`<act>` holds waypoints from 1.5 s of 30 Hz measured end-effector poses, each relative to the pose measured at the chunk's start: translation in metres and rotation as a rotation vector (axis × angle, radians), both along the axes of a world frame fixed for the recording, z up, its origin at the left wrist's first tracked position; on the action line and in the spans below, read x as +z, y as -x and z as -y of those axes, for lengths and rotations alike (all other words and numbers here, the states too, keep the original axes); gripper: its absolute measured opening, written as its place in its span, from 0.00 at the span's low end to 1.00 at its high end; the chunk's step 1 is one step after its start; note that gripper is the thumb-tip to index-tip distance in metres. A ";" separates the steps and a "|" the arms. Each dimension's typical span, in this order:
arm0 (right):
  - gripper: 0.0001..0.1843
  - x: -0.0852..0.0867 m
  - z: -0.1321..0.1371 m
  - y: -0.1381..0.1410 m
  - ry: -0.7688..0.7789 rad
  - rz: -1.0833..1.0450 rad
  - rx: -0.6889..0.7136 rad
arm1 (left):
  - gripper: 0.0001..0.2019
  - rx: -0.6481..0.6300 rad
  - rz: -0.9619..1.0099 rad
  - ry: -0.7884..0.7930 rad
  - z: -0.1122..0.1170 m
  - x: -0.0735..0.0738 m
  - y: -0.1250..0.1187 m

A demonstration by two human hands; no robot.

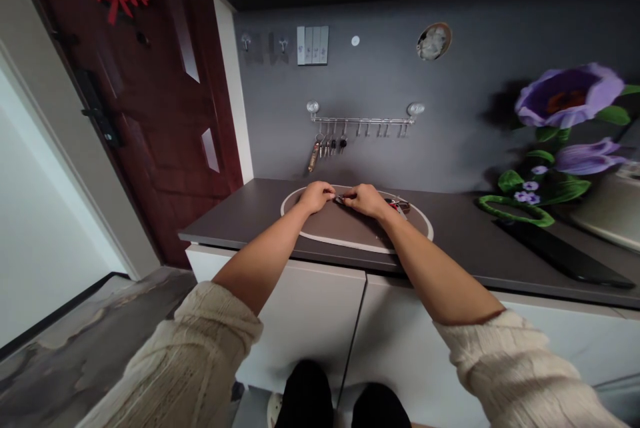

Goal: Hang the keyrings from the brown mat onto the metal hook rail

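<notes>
Both my hands meet over an oval brown mat with a white rim (320, 238) on a dark countertop (465, 235). My left hand (316, 197) is closed in a pinch on a small metal piece, apparently a key ring (341, 199). My right hand (367, 200) is closed on the same small thing from the other side. Keys with a red tag (399, 205) lie on the mat just right of my right hand.
A hook rail (364, 121) on the grey wall holds several keys (327, 147). A dark red door (150, 101) stands at the left. Purple artificial flowers (565, 121) sit at the right. White cabinet doors (320, 321) are below the counter.
</notes>
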State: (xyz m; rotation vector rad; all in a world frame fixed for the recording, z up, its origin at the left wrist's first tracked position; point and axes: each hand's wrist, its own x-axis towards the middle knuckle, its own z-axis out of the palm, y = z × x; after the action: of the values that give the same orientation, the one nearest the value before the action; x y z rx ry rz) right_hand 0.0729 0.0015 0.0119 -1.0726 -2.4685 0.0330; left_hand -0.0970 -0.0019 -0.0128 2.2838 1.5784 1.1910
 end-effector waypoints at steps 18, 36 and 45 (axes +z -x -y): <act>0.17 0.008 0.002 -0.001 0.014 -0.343 -0.039 | 0.10 -0.027 0.075 -0.106 0.008 0.007 -0.005; 0.17 0.010 -0.005 0.002 0.251 -0.733 0.096 | 0.08 0.011 0.528 -0.132 0.005 0.015 -0.003; 0.13 0.007 0.004 0.008 0.466 -0.725 0.164 | 0.09 -0.096 0.779 0.037 0.009 0.018 -0.005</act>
State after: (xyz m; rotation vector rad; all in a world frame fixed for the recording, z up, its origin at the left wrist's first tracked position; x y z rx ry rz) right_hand 0.0653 -0.0029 0.0193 -0.8165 -1.8971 0.9156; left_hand -0.0917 -0.0111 0.0054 1.5273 1.1512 1.7045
